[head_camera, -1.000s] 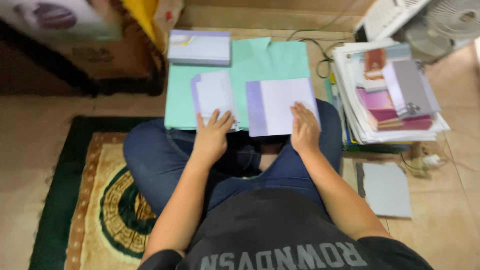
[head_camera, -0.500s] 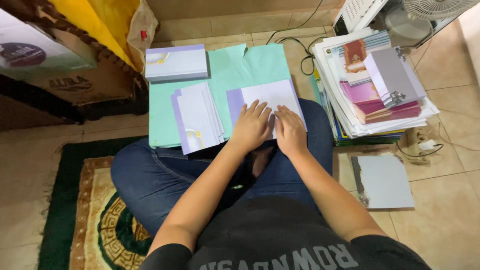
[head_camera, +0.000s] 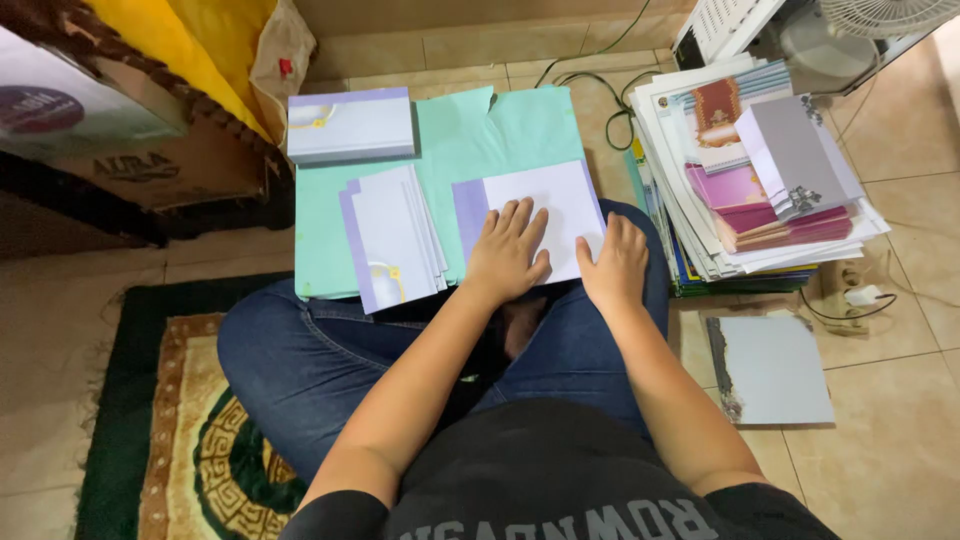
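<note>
We sit at the near edge of the green paper sheet (head_camera: 520, 125). Our left hand (head_camera: 508, 255) and right hand (head_camera: 615, 265) press flat, released, on 1 white-and-purple card (head_camera: 560, 195). It looks light, bendy; edges seem best.

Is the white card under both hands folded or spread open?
Cannot tell. The white card lies flat under the left hand and right hand; no crease shows.

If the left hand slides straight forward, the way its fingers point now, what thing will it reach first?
The left hand lies flat on the white card with a lilac strip, fingers pointing away from the person. Going straight on, it would likely cross that card's far edge onto the mint green sheet. Nothing else seems to lie in that line.
</note>
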